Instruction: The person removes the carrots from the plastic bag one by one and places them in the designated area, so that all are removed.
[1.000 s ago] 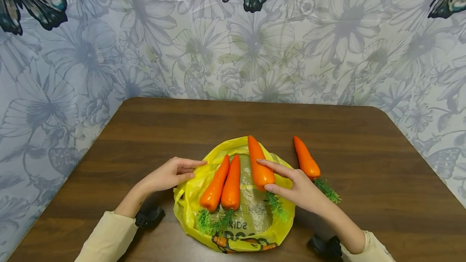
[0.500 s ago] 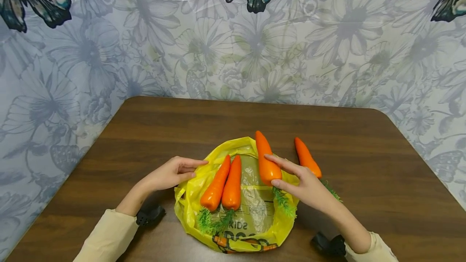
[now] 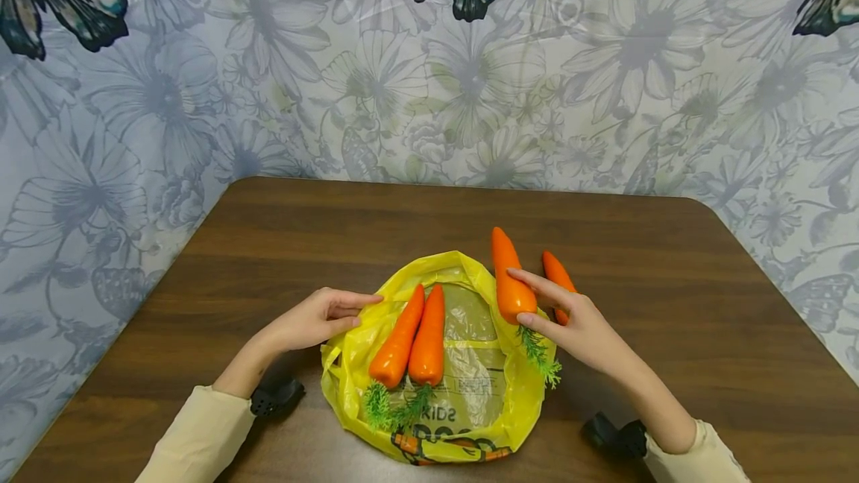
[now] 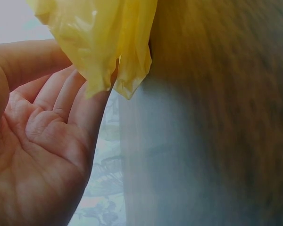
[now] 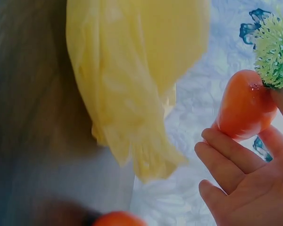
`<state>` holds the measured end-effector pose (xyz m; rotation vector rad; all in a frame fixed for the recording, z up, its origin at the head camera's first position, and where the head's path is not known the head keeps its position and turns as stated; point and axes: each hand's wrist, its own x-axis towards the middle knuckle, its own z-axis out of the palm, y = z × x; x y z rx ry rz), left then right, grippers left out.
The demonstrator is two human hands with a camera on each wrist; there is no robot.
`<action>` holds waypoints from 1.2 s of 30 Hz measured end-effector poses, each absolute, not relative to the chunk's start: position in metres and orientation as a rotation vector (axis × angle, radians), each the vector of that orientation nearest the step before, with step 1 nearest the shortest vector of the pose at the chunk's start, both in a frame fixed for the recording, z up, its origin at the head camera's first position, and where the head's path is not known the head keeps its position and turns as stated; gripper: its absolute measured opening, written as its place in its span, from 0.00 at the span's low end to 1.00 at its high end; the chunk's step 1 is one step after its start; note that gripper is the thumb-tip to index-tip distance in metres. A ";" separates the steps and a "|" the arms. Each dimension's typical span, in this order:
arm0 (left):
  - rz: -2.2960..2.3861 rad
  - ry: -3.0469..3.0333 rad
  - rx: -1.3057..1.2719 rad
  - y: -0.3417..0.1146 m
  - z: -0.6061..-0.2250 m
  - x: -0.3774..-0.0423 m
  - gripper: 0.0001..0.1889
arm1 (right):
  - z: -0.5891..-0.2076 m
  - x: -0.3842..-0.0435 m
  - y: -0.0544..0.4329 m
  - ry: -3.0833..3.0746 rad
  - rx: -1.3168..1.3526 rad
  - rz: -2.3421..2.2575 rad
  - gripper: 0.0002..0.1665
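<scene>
A yellow plastic bag [image 3: 342, 393] stands on the table with its mouth open upward. My left hand [image 3: 315, 323] holds its rim on the left side; in the left wrist view the bag's film [image 4: 92, 37] hangs between thumb and fingers. My right hand [image 3: 580, 330] pinches a glossy orange carrot [image 3: 511, 282] with a feathery green top, held over the bag's right rim. In the right wrist view this carrot [image 5: 245, 108] is raised beside the bag [image 5: 127, 84]. Two more carrots, one on the left [image 3: 397, 341] and one beside it [image 3: 427, 341], lie inside the bag.
Another carrot [image 3: 555, 274] lies on the table right of the bag, partly hidden by my right hand. The brown wooden table [image 3: 268, 244] ends at a flower-patterned wall [image 3: 470, 110]. Black straps with cameras sit on both wrists, the left one [image 3: 275, 397] close to the tabletop.
My right hand has lifted the pinched carrot up and to the right, from over the bag's mouth to its right rim. My left hand has stayed at the left rim.
</scene>
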<state>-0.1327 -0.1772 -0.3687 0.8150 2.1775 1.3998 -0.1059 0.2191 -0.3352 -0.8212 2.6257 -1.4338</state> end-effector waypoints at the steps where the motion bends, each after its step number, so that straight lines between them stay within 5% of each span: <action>1: 1.401 2.177 0.815 -0.177 -0.369 -0.133 0.22 | -0.335 -0.107 0.221 2.639 -0.819 -1.428 0.34; 36: 1.416 2.152 0.802 -0.177 -0.369 -0.132 0.22 | -0.328 -0.134 0.335 2.549 -0.835 -1.441 0.33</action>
